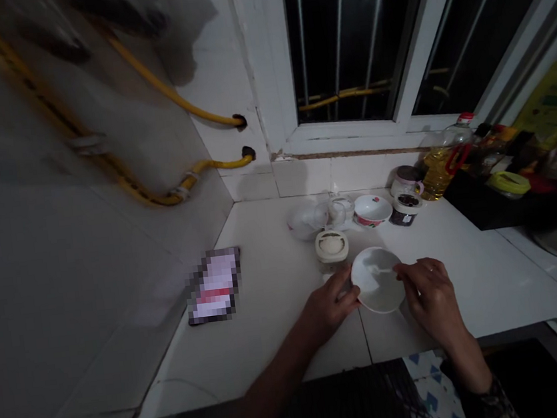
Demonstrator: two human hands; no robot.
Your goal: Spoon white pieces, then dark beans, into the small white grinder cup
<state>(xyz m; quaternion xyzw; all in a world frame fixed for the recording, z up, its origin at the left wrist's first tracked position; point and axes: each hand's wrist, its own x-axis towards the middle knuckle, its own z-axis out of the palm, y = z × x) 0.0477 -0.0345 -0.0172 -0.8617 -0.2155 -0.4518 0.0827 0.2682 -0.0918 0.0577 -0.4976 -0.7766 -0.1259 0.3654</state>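
Note:
A white bowl (381,294) is tilted toward me over the counter, its inside pale and partly shadowed. My left hand (330,305) grips its left rim, fingers outside and thumb at the edge. In my right hand (426,289), at the right rim, the handle of a small white spoon (378,269) is pinched, with its head inside the bowl. Whether the bowl holds liquid or powder I cannot make out. Just behind my left hand stands a squarish jar (332,246) with whitish contents.
Behind the jar are a clear plastic bowl (305,223), a patterned bowl (372,210) and a dark-filled jar (406,209). An oil bottle (437,167) stands at right. A blurred-out phone-like object (215,286) lies left. Yellow pipes (213,168) run along the wall.

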